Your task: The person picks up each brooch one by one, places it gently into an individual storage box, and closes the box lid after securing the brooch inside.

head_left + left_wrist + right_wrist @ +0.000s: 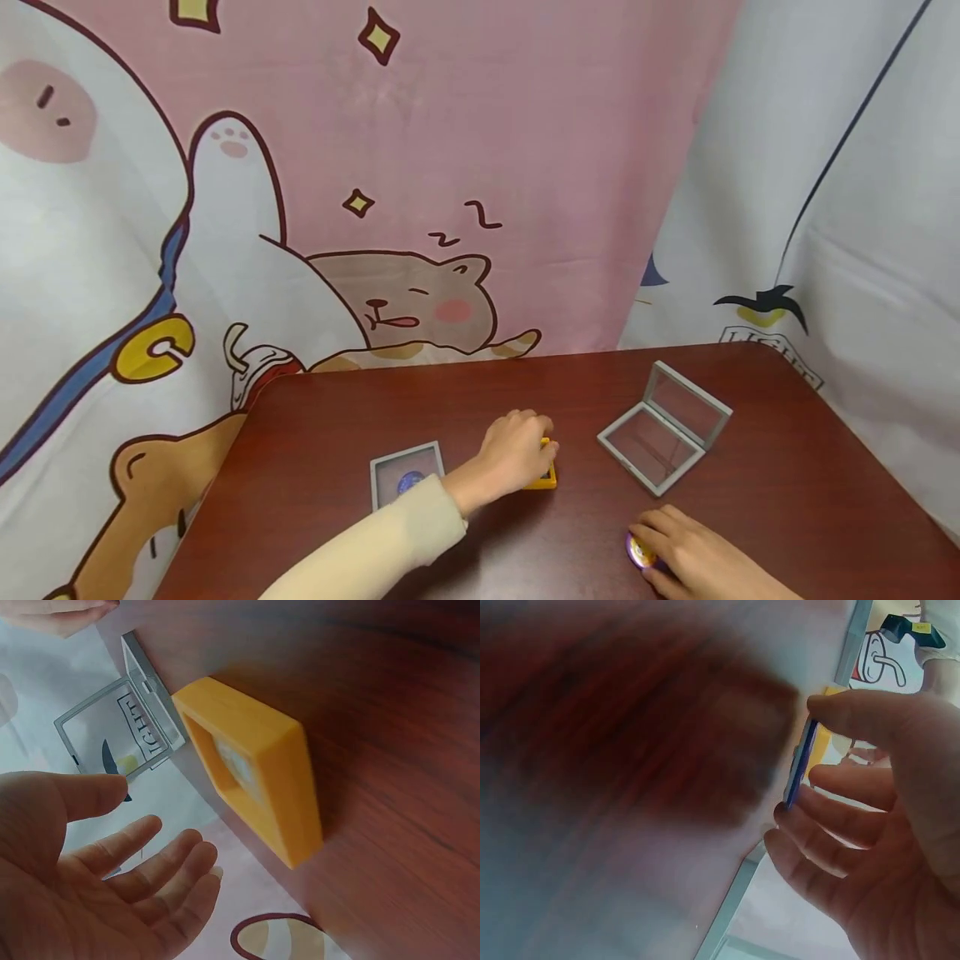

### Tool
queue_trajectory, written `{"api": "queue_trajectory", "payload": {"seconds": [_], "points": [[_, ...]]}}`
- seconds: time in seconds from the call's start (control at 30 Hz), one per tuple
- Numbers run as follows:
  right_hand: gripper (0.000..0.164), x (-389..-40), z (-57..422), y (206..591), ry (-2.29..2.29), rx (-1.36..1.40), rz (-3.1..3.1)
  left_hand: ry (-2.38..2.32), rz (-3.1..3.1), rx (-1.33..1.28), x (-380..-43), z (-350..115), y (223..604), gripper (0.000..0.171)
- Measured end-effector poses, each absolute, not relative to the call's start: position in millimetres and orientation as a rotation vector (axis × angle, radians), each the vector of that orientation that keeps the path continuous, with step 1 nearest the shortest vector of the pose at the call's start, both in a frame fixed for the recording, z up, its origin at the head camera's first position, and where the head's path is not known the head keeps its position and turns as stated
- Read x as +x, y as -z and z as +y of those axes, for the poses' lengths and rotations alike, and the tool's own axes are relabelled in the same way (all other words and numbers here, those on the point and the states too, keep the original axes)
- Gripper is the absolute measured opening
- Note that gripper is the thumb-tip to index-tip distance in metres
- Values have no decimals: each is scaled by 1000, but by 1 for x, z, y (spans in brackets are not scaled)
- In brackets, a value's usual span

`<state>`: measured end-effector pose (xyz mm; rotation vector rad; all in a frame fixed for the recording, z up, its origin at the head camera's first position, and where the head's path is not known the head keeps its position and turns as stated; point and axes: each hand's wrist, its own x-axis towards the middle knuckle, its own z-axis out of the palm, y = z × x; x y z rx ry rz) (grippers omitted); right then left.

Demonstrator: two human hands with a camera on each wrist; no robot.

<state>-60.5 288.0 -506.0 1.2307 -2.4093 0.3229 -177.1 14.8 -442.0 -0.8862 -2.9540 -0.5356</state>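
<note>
Toward the middle of the table, my left hand (513,450) reaches over a square yellow frame (546,477), partly hiding it in the head view. In the left wrist view the thick-walled yellow frame (289,772) sits on the table with something pale inside, and my left hand (112,877) is beside it, fingers loosely bent around nothing. My right hand (686,554) pinches a round badge (641,552) with a purple rim and yellow centre near the front right. Seen edge-on in the right wrist view, the thin badge (801,765) is between thumb and fingertips of the right hand (877,810).
A grey-framed clear case (660,446) lies with its lid raised at the right. Left of the left hand, another grey-framed case (390,475) contains a round blue badge (409,481), partly covered by the sleeve (390,533). Printed curtains (570,167) hang behind the brown table (315,417).
</note>
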Motion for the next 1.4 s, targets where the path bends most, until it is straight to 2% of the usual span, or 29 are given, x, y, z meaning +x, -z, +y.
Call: {"api": "queue_trajectory", "payload": {"seconds": [0.17, 0.6, 0.83, 0.97, 1.2, 1.4], "points": [[37, -57, 290, 499, -391, 1180, -2452, 603, -2982, -902, -183, 34, 442, 31], [51, -49, 300, 472, -287, 903, -2566, 586, -3071, -867, -201, 83, 445, 42], [45, -51, 305, 466, -278, 853, -2481, 549, -3111, -845, -208, 100, 450, 36], [48, -51, 307, 464, -276, 825, -2479, 499, -3132, -851, -209, 107, 455, 22], [47, -50, 310, 459, -292, 740, -2522, 424, -3163, -853, -210, 114, 462, 34], [46, -53, 312, 452, -311, 701, -2511, 346, -3175, -802, -215, 121, 465, 31]]}}
